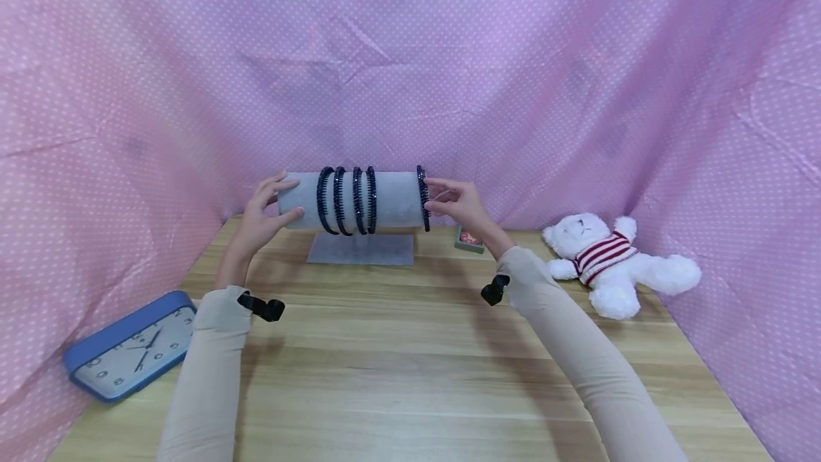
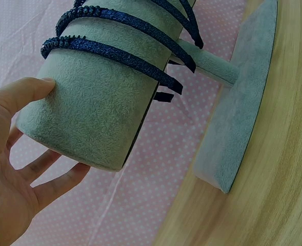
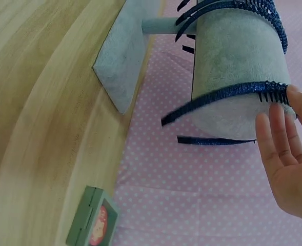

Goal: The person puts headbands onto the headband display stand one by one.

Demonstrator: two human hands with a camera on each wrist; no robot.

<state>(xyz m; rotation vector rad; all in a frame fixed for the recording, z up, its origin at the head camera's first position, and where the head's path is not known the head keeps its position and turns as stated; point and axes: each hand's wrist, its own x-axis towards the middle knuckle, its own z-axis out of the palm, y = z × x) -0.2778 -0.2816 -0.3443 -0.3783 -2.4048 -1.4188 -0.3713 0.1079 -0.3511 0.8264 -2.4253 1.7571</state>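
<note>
A grey plush headband stand (image 1: 398, 199), a horizontal roll on a post and flat base (image 1: 385, 257), stands at the back of the table. Several dark blue headbands (image 1: 357, 199) with inner teeth sit around its left and middle part. My left hand (image 1: 259, 223) holds the roll's left end, thumb on the near side and fingers around the far side, as the left wrist view also shows. At the right end, my right hand (image 1: 467, 207) pinches another dark blue toothed headband (image 3: 217, 96) between thumb and fingers. Its open ends hang past the roll's rim.
A blue-framed clock (image 1: 131, 348) lies at the left edge of the wooden table (image 1: 372, 376). At the right is a white teddy bear (image 1: 609, 262) in a striped sweater. A small green box (image 1: 470, 241) lies behind my right wrist. Pink dotted cloth (image 1: 410, 77) encloses the table.
</note>
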